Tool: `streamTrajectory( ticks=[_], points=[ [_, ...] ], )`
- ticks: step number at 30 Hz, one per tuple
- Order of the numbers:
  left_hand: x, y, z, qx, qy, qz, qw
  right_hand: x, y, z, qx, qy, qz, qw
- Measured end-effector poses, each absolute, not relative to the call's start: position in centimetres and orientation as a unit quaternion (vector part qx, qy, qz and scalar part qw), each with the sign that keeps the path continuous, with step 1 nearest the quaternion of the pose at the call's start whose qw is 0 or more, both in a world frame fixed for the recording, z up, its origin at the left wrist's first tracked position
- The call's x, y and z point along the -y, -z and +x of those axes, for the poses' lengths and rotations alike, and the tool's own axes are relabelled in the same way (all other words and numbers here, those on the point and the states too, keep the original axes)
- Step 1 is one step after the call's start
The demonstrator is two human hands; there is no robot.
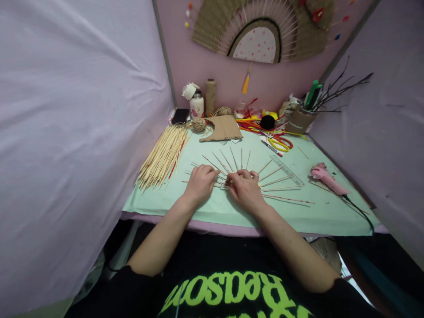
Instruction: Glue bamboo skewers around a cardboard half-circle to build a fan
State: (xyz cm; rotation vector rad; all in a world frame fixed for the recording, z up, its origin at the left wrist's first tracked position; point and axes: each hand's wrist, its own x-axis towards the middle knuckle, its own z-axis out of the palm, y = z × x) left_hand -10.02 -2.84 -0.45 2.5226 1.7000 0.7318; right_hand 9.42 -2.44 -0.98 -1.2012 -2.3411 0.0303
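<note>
At the near side of the tabletop [212, 212], covered in pale green cloth, the chief risk seemed to lie under the person's own fingers: the thin, pale wooden sticks [235, 159], spread like a fan in front of the body, could have slid out of their even spacing if either palm pressed or dragged unevenly where they met.

The left hand [201, 182] lay over the left side of the fan, half closed, its fingers drawn together and reaching toward the centre; whether they pinched a stick could not be told. The right hand [245, 187] arched over the centre with curled fingers, narrow rather than spread, touching the inner ends; its grip was hidden beneath it.

Just beyond, a clear plastic ruler [287, 170] lay among the right-hand sticks, and a nudge to it might have knocked several askew. Farther right rested a pink glue gun [327, 179]; a tug on its black cord [357, 210], which ran to the front edge, could have pulled it down. On the left, the thick bundle of loose straw-coloured sticks [162, 157] might have rolled apart if an elbow brushed it.
</note>
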Motion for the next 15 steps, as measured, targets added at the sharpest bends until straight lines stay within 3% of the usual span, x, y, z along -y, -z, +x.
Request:
streamTrajectory(
  ticks=[15],
  points=[
    [2.8, 0.6, -10.07, -0.543, -0.234, 0.807, 0.006, 2.46, 0.98, 9.4, 0.861, -0.007, -0.442, 0.25]
  ],
)
